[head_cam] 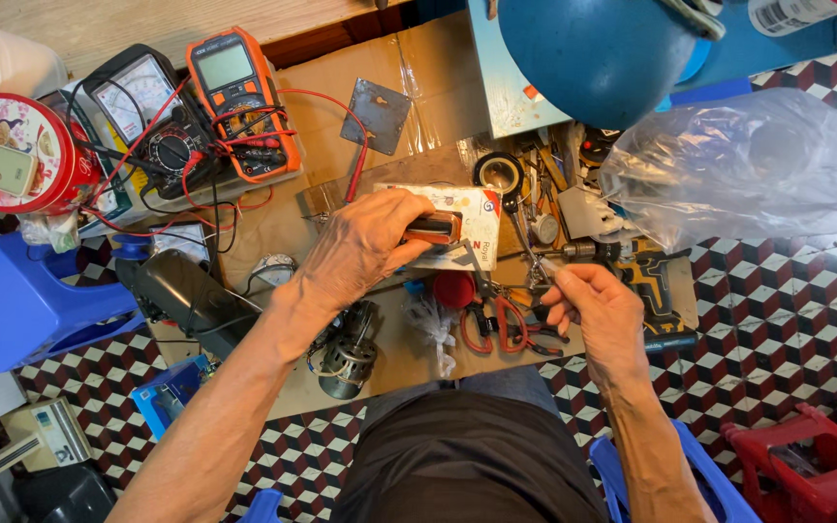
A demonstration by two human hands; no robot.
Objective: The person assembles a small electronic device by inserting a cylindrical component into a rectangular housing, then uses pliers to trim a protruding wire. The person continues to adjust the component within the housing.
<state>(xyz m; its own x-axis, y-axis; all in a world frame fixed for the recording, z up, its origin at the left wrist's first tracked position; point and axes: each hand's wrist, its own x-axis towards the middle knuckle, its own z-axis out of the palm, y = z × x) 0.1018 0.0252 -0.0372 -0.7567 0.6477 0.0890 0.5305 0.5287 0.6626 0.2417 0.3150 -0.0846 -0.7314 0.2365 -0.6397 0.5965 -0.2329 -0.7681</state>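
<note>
1. A person sits over a cardboard-covered work surface (pixel 418 97) laid on a checkered floor (pixel 787 320), crowded with tools from edge to edge.
2. A clear plastic bag (pixel 738 165) and a blue lamp shade (pixel 598 53) close off the far right; a blue stool (pixel 12 300) stands at the left.
3. An orange multimeter (pixel 239 97) and an analogue meter (pixel 142 107) sit at the far left, their red and black leads tangled between them.
4. The left hand (pixel 365 247) is clenched over a small red-and-black device (pixel 435 229), pinning it on a white printed packet (pixel 472 218) at the centre of the surface.
5. The right hand (pixel 603 310) pinches a thin metal tool (pixel 546 269), its tip close to the device; what kind of tool cannot be told.
6. The work looks to be at the probing or fitting stage; the next move likely needs a steady tip brought to the device's exposed end.
7. Room is tight: red-handled pliers (pixel 496 324) and a small motor (pixel 346 353) lie just beside the wrists, leaving only a short open lane between the hands.
</note>
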